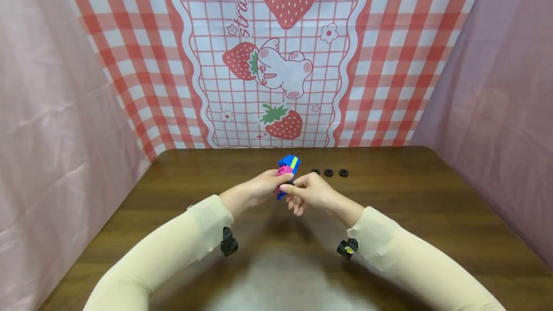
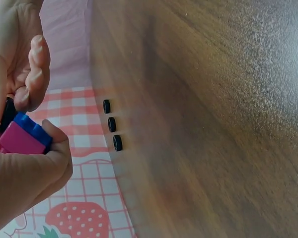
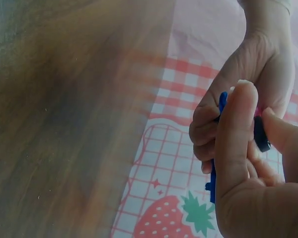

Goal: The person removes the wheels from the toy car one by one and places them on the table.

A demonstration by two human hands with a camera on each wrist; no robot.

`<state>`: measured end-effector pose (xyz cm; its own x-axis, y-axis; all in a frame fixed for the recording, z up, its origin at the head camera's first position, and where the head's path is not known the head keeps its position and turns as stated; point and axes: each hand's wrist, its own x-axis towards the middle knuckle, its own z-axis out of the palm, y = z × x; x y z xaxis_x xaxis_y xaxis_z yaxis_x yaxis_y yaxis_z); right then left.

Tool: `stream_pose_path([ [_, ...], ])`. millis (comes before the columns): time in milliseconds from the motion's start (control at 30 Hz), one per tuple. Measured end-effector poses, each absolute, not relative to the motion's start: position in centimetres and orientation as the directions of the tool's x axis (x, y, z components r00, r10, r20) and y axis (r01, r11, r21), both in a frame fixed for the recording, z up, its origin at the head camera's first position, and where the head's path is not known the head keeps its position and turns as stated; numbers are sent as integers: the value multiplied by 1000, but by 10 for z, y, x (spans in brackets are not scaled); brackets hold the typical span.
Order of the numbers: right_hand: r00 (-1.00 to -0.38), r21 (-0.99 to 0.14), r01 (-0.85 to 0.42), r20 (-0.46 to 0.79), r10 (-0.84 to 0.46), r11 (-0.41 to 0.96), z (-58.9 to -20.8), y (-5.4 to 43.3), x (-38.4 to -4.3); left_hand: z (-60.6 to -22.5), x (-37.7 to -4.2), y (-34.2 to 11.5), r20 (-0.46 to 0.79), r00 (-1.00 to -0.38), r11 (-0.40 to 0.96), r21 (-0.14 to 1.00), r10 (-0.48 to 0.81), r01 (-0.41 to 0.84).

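My left hand (image 1: 261,187) grips a toy built of blue and pink blocks (image 1: 288,161), with a yellow-green stripe near its far end. It is held above the table in front of me. My right hand (image 1: 318,190) pinches a small black toy wheel (image 3: 261,134) between thumb and fingers, right at the toy's side. In the left wrist view the wheel (image 2: 8,114) stands edge-on beside the pink and blue blocks (image 2: 24,138). Fingers cover much of the toy in the right wrist view.
Three more black wheels (image 1: 329,173) lie in a row on the brown wooden table (image 1: 414,205), beyond my right hand. Behind the table hangs a red checked strawberry cloth (image 1: 285,61). Pink curtains (image 1: 65,109) flank both sides.
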<state>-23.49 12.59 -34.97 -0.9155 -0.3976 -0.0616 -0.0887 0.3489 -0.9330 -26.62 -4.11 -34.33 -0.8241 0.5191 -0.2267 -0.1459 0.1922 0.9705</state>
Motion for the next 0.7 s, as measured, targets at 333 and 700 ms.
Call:
stream_pose_path([
  [333, -951, -995, 41, -66, -303, 88, -345, 131, -238, -342, -269, -39, -234, -822, 150, 972, 520, -181],
  [700, -961, -996, 86, -76, -266, -25, -342, 145, -238, -341, -271, -36, -218, -835, 166, 974, 506, -154],
])
